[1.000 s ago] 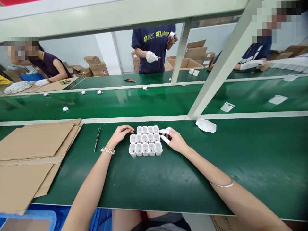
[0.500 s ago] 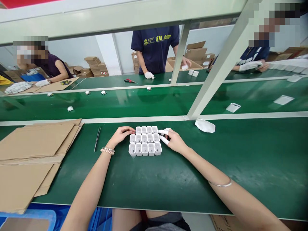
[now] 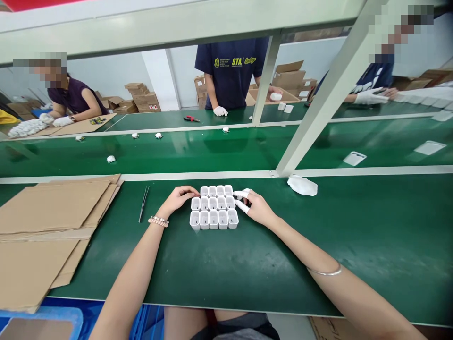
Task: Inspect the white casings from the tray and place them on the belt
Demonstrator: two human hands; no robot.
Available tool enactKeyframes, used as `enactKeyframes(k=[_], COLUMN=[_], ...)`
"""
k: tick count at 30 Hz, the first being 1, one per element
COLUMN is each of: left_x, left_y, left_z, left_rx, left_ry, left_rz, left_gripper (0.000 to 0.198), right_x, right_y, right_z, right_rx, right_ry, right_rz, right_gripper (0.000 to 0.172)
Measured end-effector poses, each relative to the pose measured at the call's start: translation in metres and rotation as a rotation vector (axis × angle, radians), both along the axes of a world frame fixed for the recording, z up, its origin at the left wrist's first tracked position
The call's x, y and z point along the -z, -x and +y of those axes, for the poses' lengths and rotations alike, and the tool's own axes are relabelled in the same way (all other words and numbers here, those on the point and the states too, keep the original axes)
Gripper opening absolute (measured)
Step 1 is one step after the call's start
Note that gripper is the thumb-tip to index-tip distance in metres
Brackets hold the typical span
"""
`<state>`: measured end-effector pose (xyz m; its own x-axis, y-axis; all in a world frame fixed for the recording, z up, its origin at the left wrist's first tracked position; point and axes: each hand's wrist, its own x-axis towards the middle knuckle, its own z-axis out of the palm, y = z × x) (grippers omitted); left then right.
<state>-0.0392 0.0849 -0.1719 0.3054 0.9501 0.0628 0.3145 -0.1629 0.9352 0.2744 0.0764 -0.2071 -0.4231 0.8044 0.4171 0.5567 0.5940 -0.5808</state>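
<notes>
Small white open-topped plastic boxes [image 3: 213, 225] stand upright in three tight rows on the green table. Each shows a small dark mark or slot inside. At the left end of the farthest row is my left hand [image 3: 179, 197], fingers stretched and slightly bent, tips against or very near the end box. My right hand [image 3: 256, 206] is at the opposite end, with white covers on its thumb and fingers. Its thumb and fingers are apart, with their tips at the ends of the two farther rows. Neither hand has a box enclosed in its grasp.
Tweezers [image 3: 143, 204] lie left of the boxes, beside stacked cardboard sheets [image 3: 38, 208]. A white flat piece [image 3: 302, 185] lies at the right. Beyond a metal rail [image 3: 198, 176], a green conveyor belt [image 3: 184, 151] carries small white parts. Co-workers sit or stand across it.
My hands and the boxes hold almost the same place. Parts on the belt have shifted right. The co-worker at left has lowered a gloved hand to the white pile.
</notes>
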Motion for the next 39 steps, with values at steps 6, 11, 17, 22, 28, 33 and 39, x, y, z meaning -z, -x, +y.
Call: enactKeyframes(k=[6, 11, 17, 22, 28, 33, 39], left_x=[0.0, 0.001, 0.0, -0.002, 0.0, -0.001, -0.006], left_y=[0.003, 0.004, 0.003, 0.002, 0.014, 0.021, 0.015], left_z=[0.002, 0.002, 0.001, 0.001, 0.001, -0.002, -0.005], left_rx=[0.028, 0.033, 0.028, 0.022, -0.028, 0.087, 0.202], left_ry=[0.006, 0.018, 0.027, 0.023, 0.049, 0.196, 0.278], left_rz=[0.014, 0.012, 0.005, -0.012, -0.082, -0.044, -0.006], left_gripper=[0.018, 0.019, 0.018, 0.017, 0.018, 0.02, 0.023], right_x=[0.001, 0.002, 0.001, -0.002, -0.007, -0.005, -0.002], right_y=[0.0, -0.001, 0.0, 0.001, 0.001, 0.0, -0.002], right_z=[0.001, 0.001, 0.001, -0.002, -0.004, -0.004, -0.004], right_rx=[0.015, 0.019, 0.001, 0.001, -0.082, -0.197, -0.196], right_ry=[-0.004, 0.01, 0.002, 0.008, 0.047, 0.093, -0.01], right_rz=[-0.015, -0.007, 0.023, 0.056, 0.096, 0.04, -0.05], right_gripper=[0.029, 0.025, 0.016, 0.017, 0.036, 0.037, 0.037])
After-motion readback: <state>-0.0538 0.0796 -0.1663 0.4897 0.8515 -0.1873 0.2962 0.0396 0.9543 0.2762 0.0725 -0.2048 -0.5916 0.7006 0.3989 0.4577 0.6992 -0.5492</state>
